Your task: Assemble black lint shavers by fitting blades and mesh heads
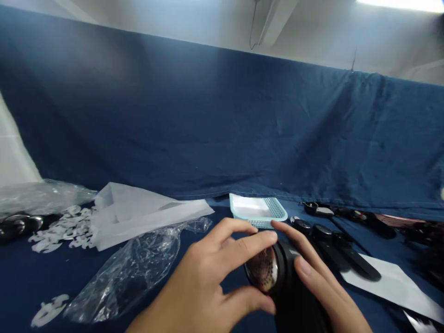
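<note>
Low in the middle of the view both my hands close on a black lint-shaver-like device (287, 286) with a round metal mesh head (262, 270). My left hand (208, 286) pinches the rim of the mesh head between thumb and fingers. My right hand (322, 282) wraps the black body from the right, fingers lying along its top. The lower part of the device is hidden by my hands and the frame edge.
A small pale blue basket (258, 210) sits just beyond my hands. Crumpled clear plastic bags (138, 263) and white sheets (138, 210) lie left, with several small white pieces (65, 226). More black devices (333, 245) and a white paper (391, 282) lie right. A blue cloth wall (222, 120) backs the table.
</note>
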A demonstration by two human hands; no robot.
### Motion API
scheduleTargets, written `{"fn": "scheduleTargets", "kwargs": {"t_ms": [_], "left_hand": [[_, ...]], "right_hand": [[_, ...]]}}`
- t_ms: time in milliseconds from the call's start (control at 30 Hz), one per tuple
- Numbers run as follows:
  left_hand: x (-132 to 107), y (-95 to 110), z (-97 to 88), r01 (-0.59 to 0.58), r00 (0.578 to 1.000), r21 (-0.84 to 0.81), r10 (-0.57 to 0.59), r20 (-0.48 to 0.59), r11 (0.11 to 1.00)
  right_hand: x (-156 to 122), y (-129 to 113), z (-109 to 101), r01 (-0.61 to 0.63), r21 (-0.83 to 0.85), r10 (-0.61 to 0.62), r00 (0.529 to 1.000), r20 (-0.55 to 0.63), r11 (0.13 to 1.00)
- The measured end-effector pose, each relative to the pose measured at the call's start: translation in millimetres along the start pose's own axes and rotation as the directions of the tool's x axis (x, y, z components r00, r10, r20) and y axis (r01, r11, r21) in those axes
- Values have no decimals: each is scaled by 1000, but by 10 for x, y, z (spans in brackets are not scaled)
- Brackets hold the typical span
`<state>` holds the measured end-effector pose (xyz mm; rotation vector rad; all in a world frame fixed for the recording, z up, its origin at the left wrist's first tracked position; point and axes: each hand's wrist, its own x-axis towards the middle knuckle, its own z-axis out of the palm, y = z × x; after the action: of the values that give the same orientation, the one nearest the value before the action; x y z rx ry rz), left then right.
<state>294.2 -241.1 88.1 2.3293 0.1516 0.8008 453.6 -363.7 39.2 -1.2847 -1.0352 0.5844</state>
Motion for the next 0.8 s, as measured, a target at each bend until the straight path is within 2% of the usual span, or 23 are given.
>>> {"fn": "scheduleTargets", "kwargs": {"t_ms": [67,167,300,433,500,600,667,700,733,800], "left_hand": [[-7,-26,-76,-100,993,101,93,75,990],[-2,-41,-142,-173,975,174,143,172,970],[-14,-23,-152,-116,967,143,78,242,983],[-37,-29,-154,-53,963,128,17,268,990],[-26,-49,-148,-20,969,127,-12,247,992],[11,-79,-124,49,987,106,-65,149,993],[25,-88,-110,101,991,52,-105,78,994],[25,-88,-107,131,990,10,-132,55,991],[20,-85,-108,165,986,-41,-163,43,986],[4,-76,-118,247,969,-161,-240,63,955]], "right_hand": [[119,-35,70,-124,140,122,992,25,982],[232,-43,106,-177,244,168,984,56,954],[224,-28,104,-187,295,180,982,52,937],[165,-44,142,-200,305,198,980,37,931],[137,-50,165,-177,285,181,983,15,942],[95,-31,154,-28,80,32,998,-57,996],[79,1,112,157,-177,-169,984,-52,972],[78,21,86,277,-297,-296,955,-19,914],[82,42,60,403,-393,-428,904,27,827],[98,83,20,601,-516,-644,756,120,610]]}}
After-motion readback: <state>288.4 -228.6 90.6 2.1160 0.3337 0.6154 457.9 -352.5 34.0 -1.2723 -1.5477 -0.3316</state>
